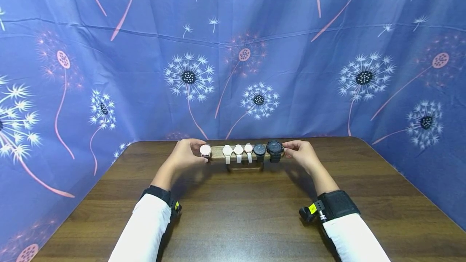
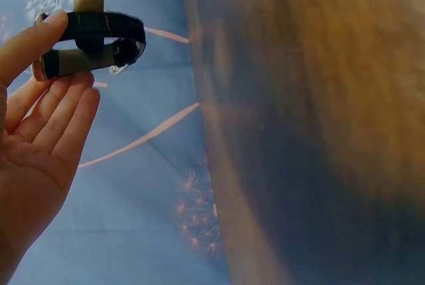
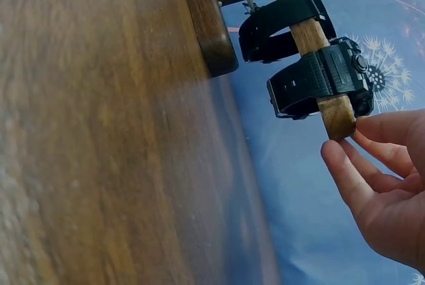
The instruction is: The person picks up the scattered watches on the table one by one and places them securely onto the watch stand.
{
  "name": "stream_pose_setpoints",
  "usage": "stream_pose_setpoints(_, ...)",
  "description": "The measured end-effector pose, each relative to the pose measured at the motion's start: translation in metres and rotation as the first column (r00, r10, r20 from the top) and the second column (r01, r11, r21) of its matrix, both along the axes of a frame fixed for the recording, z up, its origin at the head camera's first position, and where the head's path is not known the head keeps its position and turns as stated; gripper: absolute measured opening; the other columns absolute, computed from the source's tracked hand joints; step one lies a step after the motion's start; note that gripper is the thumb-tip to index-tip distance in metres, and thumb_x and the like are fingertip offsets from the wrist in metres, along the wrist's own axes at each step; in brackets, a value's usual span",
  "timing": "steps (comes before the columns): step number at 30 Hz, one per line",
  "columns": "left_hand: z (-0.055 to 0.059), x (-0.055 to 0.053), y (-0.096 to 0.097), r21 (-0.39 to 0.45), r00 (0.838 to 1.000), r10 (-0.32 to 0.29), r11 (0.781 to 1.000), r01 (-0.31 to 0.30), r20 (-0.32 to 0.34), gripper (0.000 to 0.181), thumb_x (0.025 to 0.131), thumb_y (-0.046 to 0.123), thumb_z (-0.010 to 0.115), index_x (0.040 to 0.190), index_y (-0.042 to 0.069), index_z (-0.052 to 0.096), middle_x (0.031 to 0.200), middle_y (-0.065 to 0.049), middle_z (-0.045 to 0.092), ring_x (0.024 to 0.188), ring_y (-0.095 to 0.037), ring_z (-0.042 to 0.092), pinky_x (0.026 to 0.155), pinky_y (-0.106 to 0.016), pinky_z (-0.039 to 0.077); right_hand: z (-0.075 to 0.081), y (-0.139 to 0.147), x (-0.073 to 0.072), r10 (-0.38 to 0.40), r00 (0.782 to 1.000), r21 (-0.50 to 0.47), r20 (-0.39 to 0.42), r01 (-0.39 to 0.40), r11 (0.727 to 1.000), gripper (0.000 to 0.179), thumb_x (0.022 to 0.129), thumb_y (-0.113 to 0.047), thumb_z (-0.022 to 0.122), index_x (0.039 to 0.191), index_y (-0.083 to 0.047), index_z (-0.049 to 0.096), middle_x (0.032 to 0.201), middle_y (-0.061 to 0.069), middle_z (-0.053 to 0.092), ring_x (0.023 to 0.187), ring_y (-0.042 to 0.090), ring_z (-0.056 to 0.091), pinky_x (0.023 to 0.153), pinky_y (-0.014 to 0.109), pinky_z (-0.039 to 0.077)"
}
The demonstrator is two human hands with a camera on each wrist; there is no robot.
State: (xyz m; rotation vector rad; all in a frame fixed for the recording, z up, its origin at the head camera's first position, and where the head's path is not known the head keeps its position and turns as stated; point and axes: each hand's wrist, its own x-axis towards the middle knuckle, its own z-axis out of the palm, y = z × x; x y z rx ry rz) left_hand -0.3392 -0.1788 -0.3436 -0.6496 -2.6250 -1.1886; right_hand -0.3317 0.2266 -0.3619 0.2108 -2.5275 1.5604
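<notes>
A wooden watch stand stands at the far side of the table, its horizontal bar carrying a row of wristwatches. My left hand pinches the leftmost watch, with the thumb above and fingers beneath its case. That watch's dark strap loops round the bar end. At the other end, my right hand grips the bar's tip between thumb and fingers, beside a chunky black watch. Between the hands hang several white-strapped watches and a dark one.
The brown wooden table extends from the stand toward me. Behind its far edge hangs a blue cloth with dandelion prints. The stand's wooden base rests near that edge. Black wrist cameras are strapped over white sleeves.
</notes>
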Motion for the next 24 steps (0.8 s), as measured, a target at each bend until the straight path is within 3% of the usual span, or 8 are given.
stream_pose_setpoints(8,0.0,-0.012,0.004,0.024,0.993,-0.049,0.999,0.046,0.106,0.054,0.067,0.006,0.086,0.117,0.0,0.067,0.095,-0.006,0.073,0.086,-0.017,0.069,0.083,-0.035,0.055,0.0,0.0,0.0,-0.001,1.0,-0.021,-0.007,0.001,1.0,0.027,0.092,0.003,0.059,0.116,0.014,0.063,0.103,0.025,0.069,0.092,0.04,0.067,0.082,0.045,0.056)
stream_pose_setpoints(14,-0.002,-0.016,0.009,-0.001,0.99,-0.077,0.997,0.078,0.116,0.054,0.066,0.005,0.087,0.116,-0.003,0.067,0.092,-0.008,0.074,0.081,-0.016,0.07,0.079,-0.033,0.056,0.0,0.0,0.001,0.004,1.0,-0.001,-0.006,-0.004,1.0,0.027,0.093,0.002,0.059,0.117,0.014,0.062,0.109,0.028,0.067,0.094,0.041,0.067,0.082,0.044,0.056)
stream_pose_setpoints(20,0.0,-0.018,0.015,-0.025,0.987,-0.1,0.994,0.104,0.129,0.056,0.067,0.005,0.088,0.118,-0.004,0.066,0.095,-0.008,0.074,0.082,-0.016,0.07,0.079,-0.032,0.056,0.002,-0.002,0.001,-0.013,1.0,0.016,-0.011,0.013,1.0,0.026,0.091,0.002,0.061,0.114,0.013,0.064,0.102,0.025,0.069,0.087,0.035,0.069,0.073,0.03,0.058)
stream_pose_setpoints(24,0.003,-0.018,0.02,-0.024,0.984,-0.112,0.993,0.117,0.141,0.058,0.067,0.004,0.088,0.12,-0.004,0.065,0.097,-0.009,0.073,0.085,-0.016,0.069,0.079,-0.032,0.056,0.004,-0.003,0.001,-0.018,1.0,0.034,-0.019,0.019,0.999,0.026,0.091,0.001,0.061,0.114,0.013,0.064,0.1,0.024,0.069,0.082,0.028,0.069,0.076,0.036,0.058)
